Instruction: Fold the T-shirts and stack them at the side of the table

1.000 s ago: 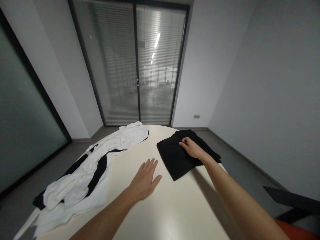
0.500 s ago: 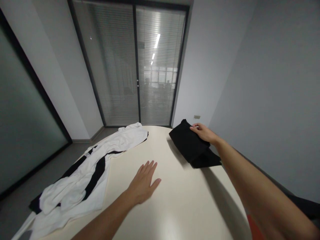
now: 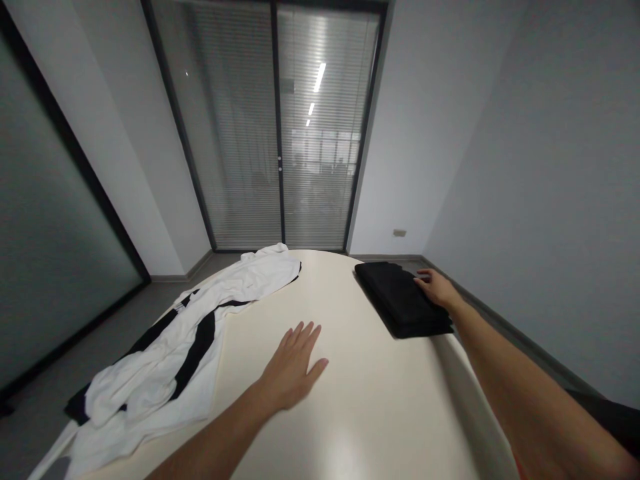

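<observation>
Folded black garment [image 3: 400, 300] lies flat at table [image 3: 360, 413] far-right edge, long axis running away and leftward; right hand [image 3: 436, 288] rests open on its right side, left hand [image 3: 295, 363] spread flat on tabletop

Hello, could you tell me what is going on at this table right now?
A person is handling clothes at a round pale table. Their right hand rests on the right edge of a folded black garment lying flat near the table's far right rim. Their left hand lies open and flat on the bare tabletop. On the left side, a white garment with black stripes lies loose and unfolded, trailing over the table's edge.
</observation>
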A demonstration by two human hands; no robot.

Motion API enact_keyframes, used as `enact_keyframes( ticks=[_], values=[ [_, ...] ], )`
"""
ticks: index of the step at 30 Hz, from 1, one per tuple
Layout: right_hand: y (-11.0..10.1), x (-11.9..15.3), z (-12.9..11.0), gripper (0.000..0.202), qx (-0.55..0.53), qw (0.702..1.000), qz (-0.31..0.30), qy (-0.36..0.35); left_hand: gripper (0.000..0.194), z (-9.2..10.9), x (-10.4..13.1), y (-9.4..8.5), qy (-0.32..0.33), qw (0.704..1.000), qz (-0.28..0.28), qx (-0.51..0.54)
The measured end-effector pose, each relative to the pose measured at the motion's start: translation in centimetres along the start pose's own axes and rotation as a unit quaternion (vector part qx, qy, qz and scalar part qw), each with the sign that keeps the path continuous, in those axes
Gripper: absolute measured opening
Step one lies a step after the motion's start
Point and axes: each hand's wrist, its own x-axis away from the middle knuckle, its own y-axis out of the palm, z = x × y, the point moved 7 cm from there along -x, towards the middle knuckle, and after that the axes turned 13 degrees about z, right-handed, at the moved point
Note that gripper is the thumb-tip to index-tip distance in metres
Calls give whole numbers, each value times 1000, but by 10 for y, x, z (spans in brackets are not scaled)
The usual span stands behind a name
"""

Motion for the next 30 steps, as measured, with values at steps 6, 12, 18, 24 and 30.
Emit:
enact_keyframes(
  ticks=[6, 12, 18, 24, 30],
  values=[
    [-16, 32, -64, 43, 135, 975, 113, -133, 66, -1, 0, 1, 10, 1000, 10, -3],
    [42, 47, -86, 82, 119, 987, -70, -83, 67, 0, 0, 0, 7, 1000, 12, 0],
    [61, 49, -67, 89, 119, 984, -129, -22, 66, 2, 0, -3, -2, 1000, 0, -1],
    [28, 70, -129, 54, 138, 978, 9, -156, 63, 3, 0, -3, -2, 1000, 22, 3],
    [48, 145, -182, 36, 65, 967, -32, -246, 54, -24, -8, -38, -67, 981, 152, -95]
  ],
)
